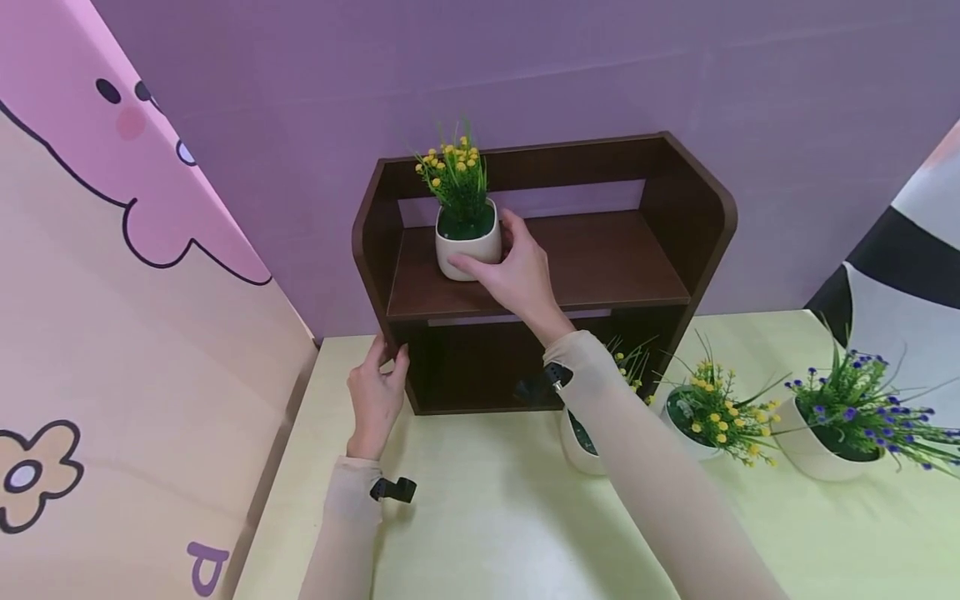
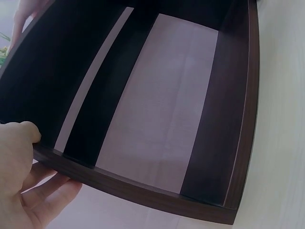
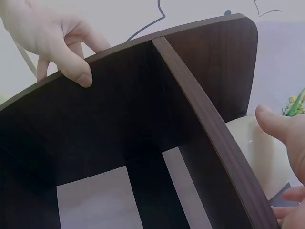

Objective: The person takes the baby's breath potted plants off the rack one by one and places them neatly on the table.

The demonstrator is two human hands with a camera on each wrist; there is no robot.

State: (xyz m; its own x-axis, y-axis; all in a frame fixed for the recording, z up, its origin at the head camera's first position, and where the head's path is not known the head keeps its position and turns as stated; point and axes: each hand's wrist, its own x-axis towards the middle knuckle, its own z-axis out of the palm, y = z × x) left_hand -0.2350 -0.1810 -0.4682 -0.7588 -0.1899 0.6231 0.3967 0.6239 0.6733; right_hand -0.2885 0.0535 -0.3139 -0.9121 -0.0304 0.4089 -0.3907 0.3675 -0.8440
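Observation:
A dark brown two-tier shelf stands against the purple wall. On the left part of its upper board sits a white pot of yellow flowers with green grass-like leaves. My right hand holds this pot from the right, thumb at the front and fingers round the far side. Lower down, my left hand grips the front edge of the shelf's left side panel. In the left wrist view its thumb lies inside the panel and the fingers outside.
Right of the shelf's front stand a white pot of yellow flowers and one of purple flowers. Another white pot is partly hidden behind my right forearm. A cartoon-printed panel rises along the left of the pale table.

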